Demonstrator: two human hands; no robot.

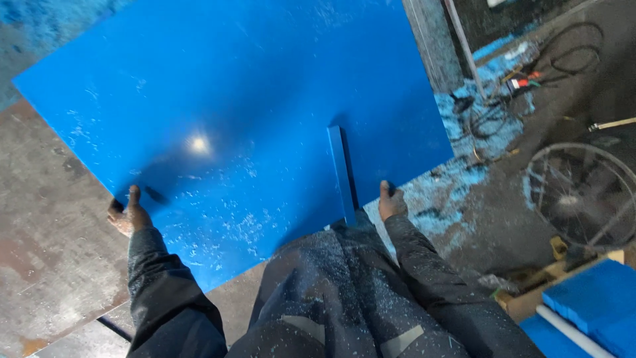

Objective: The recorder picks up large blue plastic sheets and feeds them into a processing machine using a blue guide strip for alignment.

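Large blue sheet held out flat ahead of the body, its near edge at waist level, tilted slightly over a rusty steel table on its left side. Left hand clamped on the near-left edge of the sheet, thumb on top, fingers curled under. Right hand clamped on the near-right edge in the same way, thumb lying on the upper face. Narrow blue strip resting on the sheet, just left of the right hand, running away from the near edge. Pale shavings scattered over the sheet's upper face and down the dark work clothes. To the sheet's right, on the floor: blue dust, coiled cables, a round wire fan guard, and, nearer the body, stacked blue blocks. Judging by the flat, unbowed surface, a stiff plastic panel, probably fairly heavy for its thickness and awkward through sheer breadth. Glossy, with a lamp reflection near its middle, so likely slippery, more so with loose shavings on it. Best grip probably on 2 opposite edges, hands well apart, as now; loose strip liable to slide off if the sheet tips.
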